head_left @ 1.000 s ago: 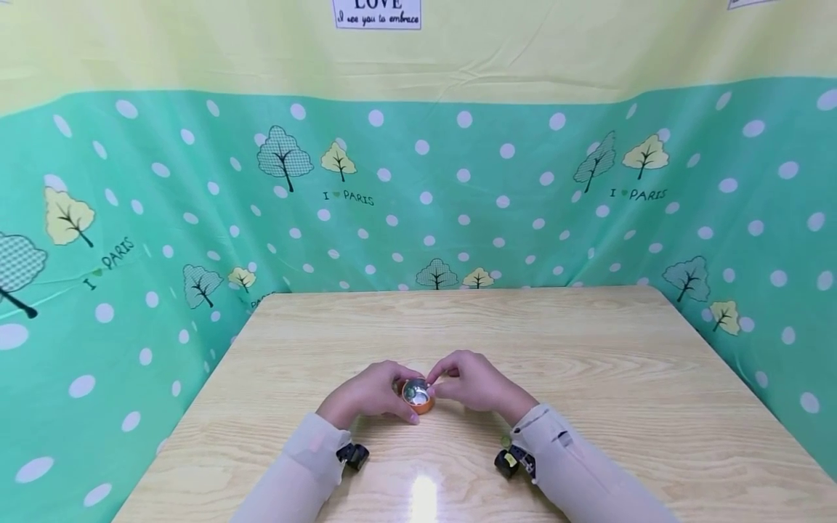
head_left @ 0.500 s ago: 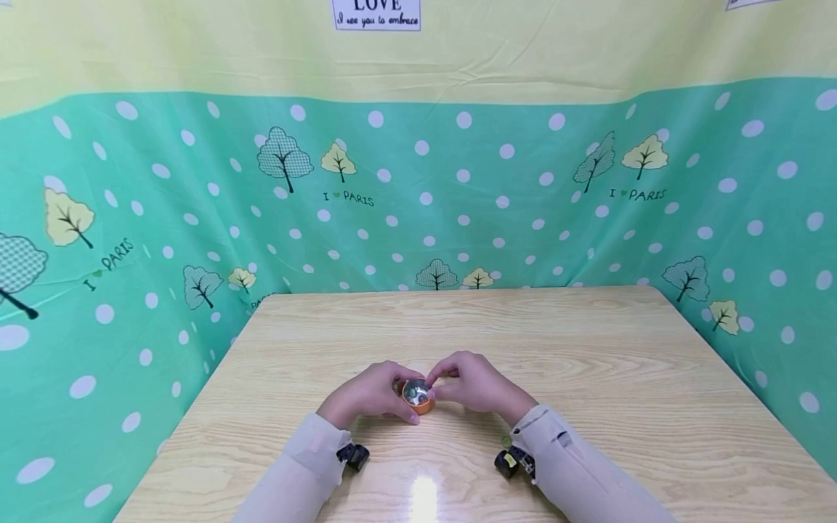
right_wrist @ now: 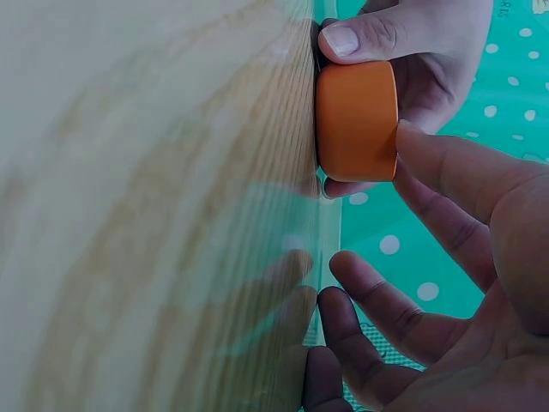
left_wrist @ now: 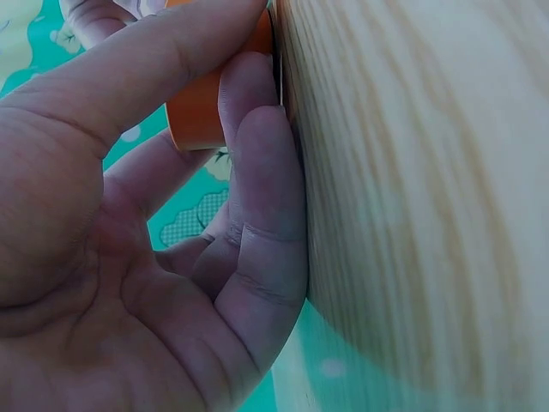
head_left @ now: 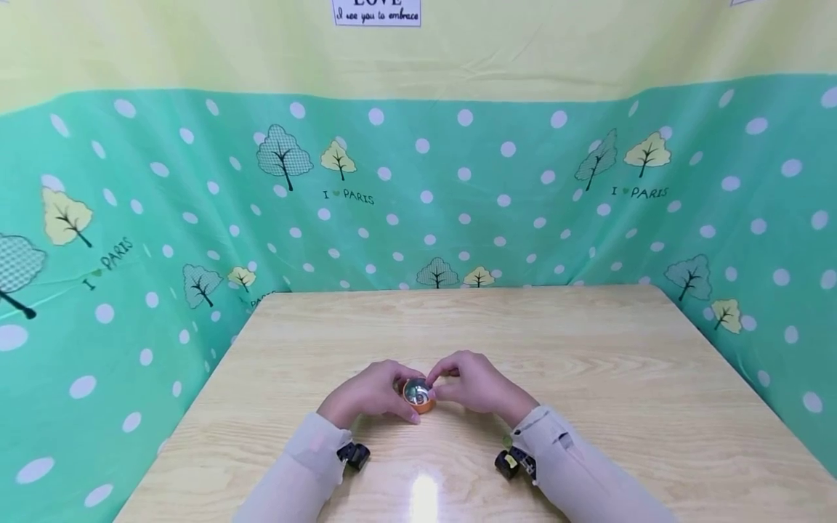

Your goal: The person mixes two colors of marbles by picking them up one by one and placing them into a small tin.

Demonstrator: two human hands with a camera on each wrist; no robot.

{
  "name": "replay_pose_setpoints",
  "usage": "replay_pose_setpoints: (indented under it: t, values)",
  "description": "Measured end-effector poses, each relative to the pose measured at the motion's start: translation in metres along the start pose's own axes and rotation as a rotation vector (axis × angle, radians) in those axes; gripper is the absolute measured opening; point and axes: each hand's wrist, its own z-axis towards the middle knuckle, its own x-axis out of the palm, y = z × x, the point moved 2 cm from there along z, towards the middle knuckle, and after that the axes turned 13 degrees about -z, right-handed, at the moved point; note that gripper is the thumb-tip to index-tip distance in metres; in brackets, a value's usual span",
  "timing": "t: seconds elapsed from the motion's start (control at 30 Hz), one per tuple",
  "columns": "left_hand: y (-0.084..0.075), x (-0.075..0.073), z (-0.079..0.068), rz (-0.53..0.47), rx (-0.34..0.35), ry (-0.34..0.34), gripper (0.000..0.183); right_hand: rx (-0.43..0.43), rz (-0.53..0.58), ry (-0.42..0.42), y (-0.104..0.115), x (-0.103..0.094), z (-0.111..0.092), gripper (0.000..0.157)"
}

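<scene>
A small round orange object (head_left: 419,394) with smooth sides and a mirror-like silver top stands on the table. Whether that top is hollow or domed, I cannot tell. My left hand (head_left: 371,392) grips it from the left, thumb on the near side and fingers curving round the far side. From the right, my right hand (head_left: 476,383) pinches at the top rim with thumb and index finger. The right wrist view shows the orange side wall (right_wrist: 356,124) low against the table, and the right thumb tip (right_wrist: 407,137) at its rim. The other right fingers are spread apart from it.
Pale wood-grain table (head_left: 556,341) lies under both hands, with a bright glare spot near its front. A green dotted cloth (head_left: 458,189) with trees hangs behind and along the sides. Black wrist devices (head_left: 356,455) sit below both cuffs.
The reflections in the silver top have shifted, with darker patches now. Both hands stay in nearly the same place. The head view has tilted very slightly.
</scene>
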Motion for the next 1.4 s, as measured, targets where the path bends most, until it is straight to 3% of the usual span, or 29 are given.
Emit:
replay_pose_setpoints:
  t: [0.9,1.23,1.4]
  values:
    - [-0.001,-0.005,-0.003,-0.003,-0.006,-0.016,0.055,0.001,-0.028,0.036,0.009,-0.007,0.000,0.019]
    - [0.000,-0.001,-0.002,0.008,-0.009,-0.018,0.055,-0.055,-0.137,-0.019,0.000,-0.014,-0.009,0.017]
    - [-0.001,-0.001,-0.002,0.029,-0.010,-0.022,0.055,-0.019,-0.162,-0.024,-0.007,-0.016,-0.015,0.019]
